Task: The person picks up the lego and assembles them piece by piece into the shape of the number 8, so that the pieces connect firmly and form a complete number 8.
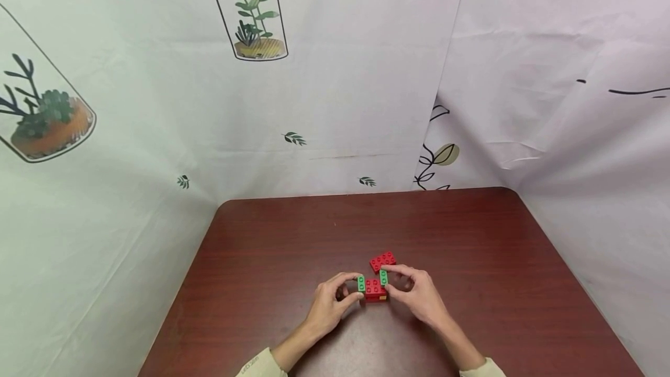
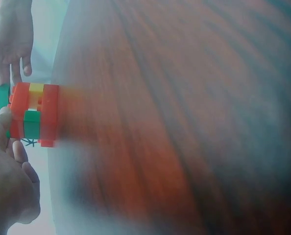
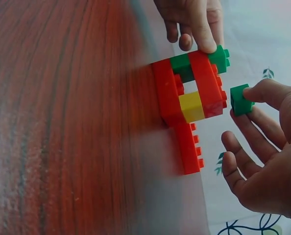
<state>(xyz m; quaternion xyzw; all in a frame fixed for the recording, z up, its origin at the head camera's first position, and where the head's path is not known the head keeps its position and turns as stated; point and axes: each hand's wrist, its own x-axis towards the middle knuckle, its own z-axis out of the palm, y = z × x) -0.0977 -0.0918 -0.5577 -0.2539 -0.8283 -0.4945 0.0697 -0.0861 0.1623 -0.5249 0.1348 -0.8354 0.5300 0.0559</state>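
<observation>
A small stack of toy building bricks stands on the table, a red brick (image 1: 372, 287) on top. Under it, a yellow brick (image 3: 191, 106) and a green one (image 3: 181, 67) sit apart with a gap between them, over a lower red brick (image 3: 166, 93). My left hand (image 1: 328, 301) pinches a green brick (image 1: 361, 284) at the left end of the stack's top. With thumb and fingertips, my right hand (image 1: 420, 295) holds another green brick (image 3: 240, 100), just off the studs at the right end in the right wrist view.
Just behind the stack lies a loose red brick (image 1: 382, 261), studs up. The brown wooden table (image 1: 272, 237) reaches back to a white cloth (image 1: 335, 103) printed with plants, which also hangs along both sides.
</observation>
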